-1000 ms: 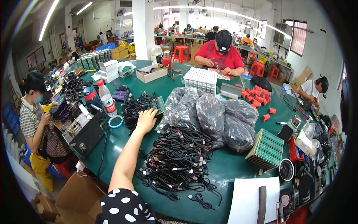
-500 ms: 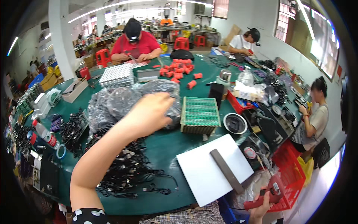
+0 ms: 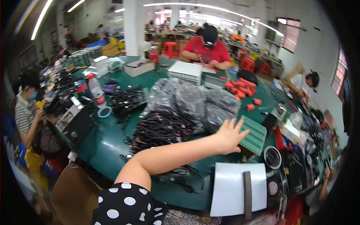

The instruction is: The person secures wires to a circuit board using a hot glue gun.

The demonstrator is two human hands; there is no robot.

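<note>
My left hand [image 3: 228, 138] reaches across the table with its fingers spread and nothing in them. Its fingertips overlap the near left side of a stack of green circuit boards [image 3: 255, 135]; I cannot tell whether they touch it. Beyond the wrist lie grey plastic bags [image 3: 190, 101], wrinkled and full. Under and behind my forearm are heaps of black cables [image 3: 161, 129] with small metal plugs. Nearer to me, a white board [image 3: 228, 189] bears a dark grey bar [image 3: 247, 195]. My right hand is out of view.
Red cylindrical pieces [image 3: 242, 89] and a stack of white trays [image 3: 184, 71] lie farther back. At left stand a bottle [image 3: 96, 92] and a roll of tape [image 3: 104, 112]. A co-worker in red [image 3: 206, 50] sits opposite; another person [image 3: 28, 108] is at far left.
The view has swung left, so the scene sits farther right. My left hand has moved from the grey bags to the circuit boards, fingers spreading. My right hand, with its red hand tool, has left view.
</note>
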